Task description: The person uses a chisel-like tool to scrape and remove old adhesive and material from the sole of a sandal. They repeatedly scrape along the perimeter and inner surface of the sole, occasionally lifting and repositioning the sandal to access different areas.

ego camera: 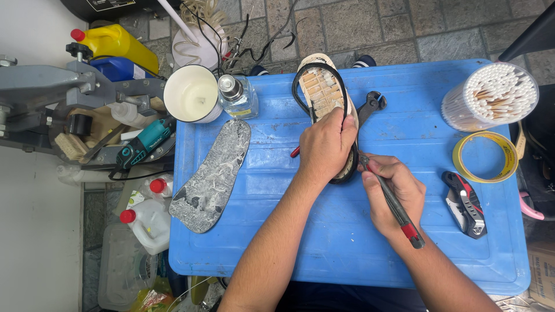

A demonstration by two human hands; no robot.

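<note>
- Shoe point(324, 92) lay sole up near the middle of the blue tabletop point(347, 242), its black rim partly peeled.
- Left hand point(326, 144) was closed over the shoe, pressing it down.
- Right hand point(393, 193) gripped a thin tool with red tip point(396, 205) against the shoe edge.
- Grey detached sole point(214, 176) lay to the left, well apart.
- Black pliers point(370, 107) rested just beside the shoe.

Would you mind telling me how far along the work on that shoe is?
Done: a grey, glue-marked sole already lies detached on the blue table. In hand: the left hand presses the upturned shoe down, while the right hand works a red-tipped tool at its edge. Left: the shoe's underside remains bare, and the sole is not back on.
</note>
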